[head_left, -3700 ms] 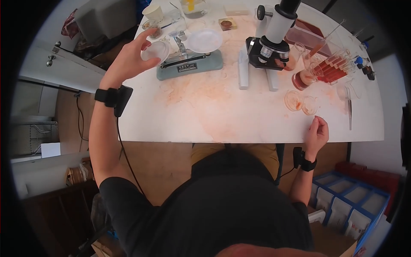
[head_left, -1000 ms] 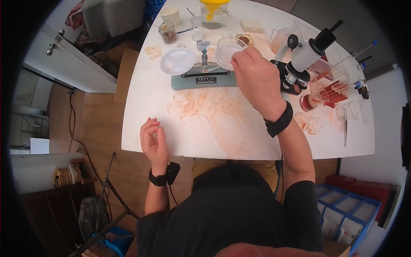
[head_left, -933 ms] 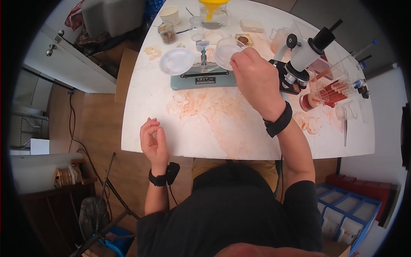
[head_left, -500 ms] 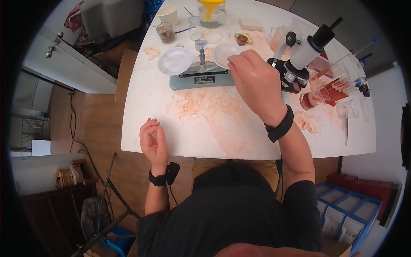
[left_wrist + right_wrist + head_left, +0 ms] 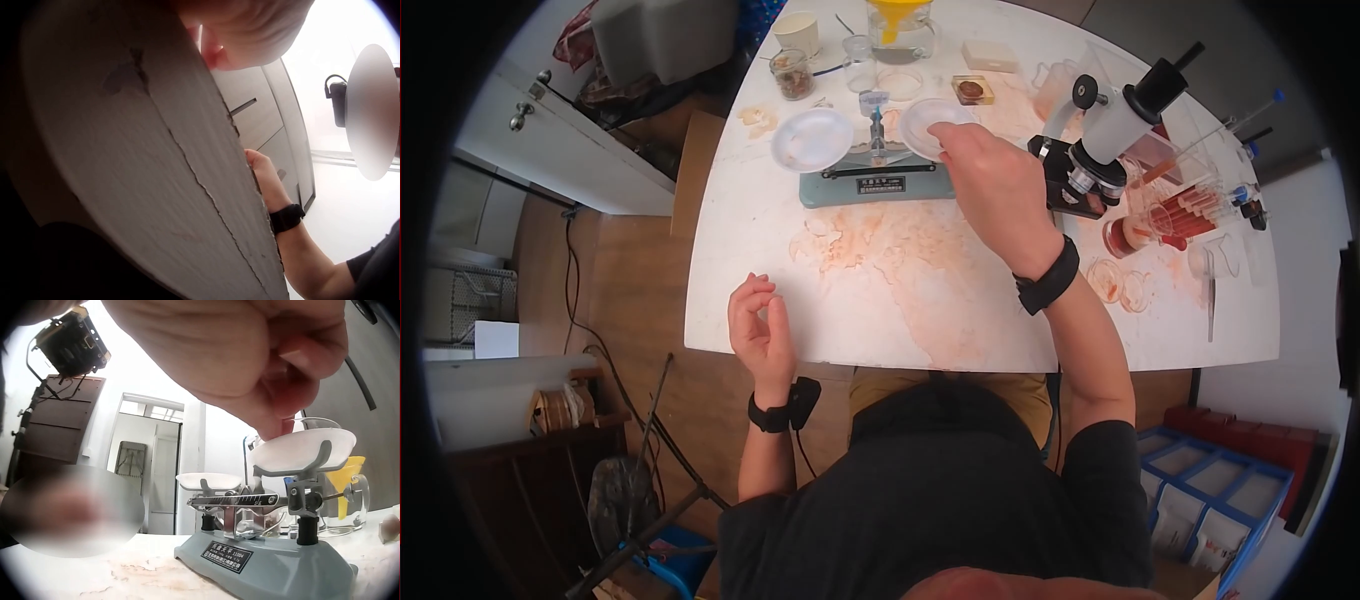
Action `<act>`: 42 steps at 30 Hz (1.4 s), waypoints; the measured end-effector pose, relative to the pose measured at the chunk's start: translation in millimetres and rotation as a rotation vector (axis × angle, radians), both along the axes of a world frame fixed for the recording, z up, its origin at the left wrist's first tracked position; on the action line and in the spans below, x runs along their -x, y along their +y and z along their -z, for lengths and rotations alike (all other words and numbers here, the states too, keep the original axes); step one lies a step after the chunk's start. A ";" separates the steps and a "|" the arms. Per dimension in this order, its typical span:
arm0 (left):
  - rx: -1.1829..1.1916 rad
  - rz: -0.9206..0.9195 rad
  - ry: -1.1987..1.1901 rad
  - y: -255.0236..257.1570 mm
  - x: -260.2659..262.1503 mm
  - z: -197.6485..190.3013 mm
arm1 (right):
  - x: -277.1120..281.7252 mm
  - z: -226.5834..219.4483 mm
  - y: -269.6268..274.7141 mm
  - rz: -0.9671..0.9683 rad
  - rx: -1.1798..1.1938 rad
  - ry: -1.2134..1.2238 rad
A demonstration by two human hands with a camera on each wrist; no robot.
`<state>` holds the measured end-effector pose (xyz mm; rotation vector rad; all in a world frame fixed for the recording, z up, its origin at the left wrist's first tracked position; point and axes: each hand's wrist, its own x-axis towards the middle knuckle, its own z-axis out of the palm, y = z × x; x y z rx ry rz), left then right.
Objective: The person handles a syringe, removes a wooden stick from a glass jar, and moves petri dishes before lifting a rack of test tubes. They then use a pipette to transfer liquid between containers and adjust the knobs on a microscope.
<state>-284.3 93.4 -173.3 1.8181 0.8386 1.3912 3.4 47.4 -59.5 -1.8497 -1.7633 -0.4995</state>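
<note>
My right hand (image 5: 1005,195) reaches over the right-hand pan (image 5: 922,118) of a blue-green beam balance (image 5: 825,191), fingers bent and pinching at the pan's near side. In the right wrist view, the clear rim of a petri dish (image 5: 322,419) rises just above that white pan, right at my fingertips; my knuckles hide part of it. The left-hand pan (image 5: 812,138) is a shallow white dish with faint marks inside. My left hand (image 5: 757,325) stays near the table's front edge, palm turned up, fingers loosely curled, holding nothing.
A microscope (image 5: 1090,150) stands close right of my right hand. Farther right are red-filled test tubes (image 5: 1185,215), small dishes (image 5: 1103,282) and tweezers (image 5: 1211,310). Behind the balance stand a jar (image 5: 791,76), a paper cup (image 5: 798,35) and a jug with a yellow funnel (image 5: 898,18).
My left hand has come back from the left pan to the front edge. My right hand has moved from the far right to the right pan and lowered the petri dish into it.
</note>
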 end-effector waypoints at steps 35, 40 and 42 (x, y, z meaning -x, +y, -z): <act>-0.024 -0.016 -0.019 0.4 -2.6 -0.8 | -3.5 8.3 2.8 -0.022 -0.075 -0.013; -0.021 -0.006 0.003 0.2 -1.6 -0.3 | -6.5 12.9 5.7 -0.065 -0.156 -0.046; -0.007 -0.014 0.008 -0.3 -1.4 -0.8 | -5.9 12.5 5.6 -0.060 -0.160 -0.048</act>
